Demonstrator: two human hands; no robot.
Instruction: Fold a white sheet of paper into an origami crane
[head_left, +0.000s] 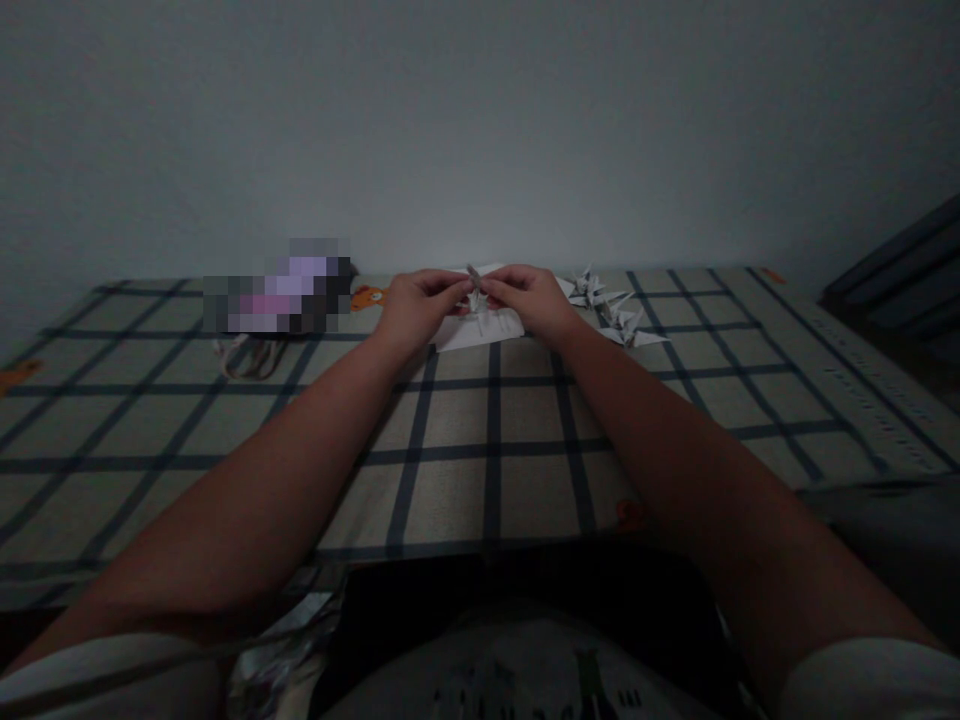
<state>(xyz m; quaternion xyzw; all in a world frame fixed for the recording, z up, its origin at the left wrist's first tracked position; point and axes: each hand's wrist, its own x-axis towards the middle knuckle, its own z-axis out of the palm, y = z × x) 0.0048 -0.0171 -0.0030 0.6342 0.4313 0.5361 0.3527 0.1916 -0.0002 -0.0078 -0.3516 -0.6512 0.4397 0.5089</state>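
Both hands meet over the far middle of the table and pinch a small folded piece of paper (474, 274). My left hand (421, 305) grips it from the left with thumb and fingers together. From the other side, my right hand (531, 298) closes on it the same way. The fingers partly hide the paper, so its exact folds cannot be made out. Below the fingertips a white sheet of paper (480, 330) lies flat on the cloth. Several folded paper cranes (624, 322) sit just right of my right hand, near the wall.
A checked tablecloth (457, 500) with bear prints covers the table. At the left back lies a blurred-out purple and dark object (289, 295), with a pale looped cord (251, 358) in front. A plain wall (480, 130) borders the far edge. A dark slatted object (900, 270) stands right.
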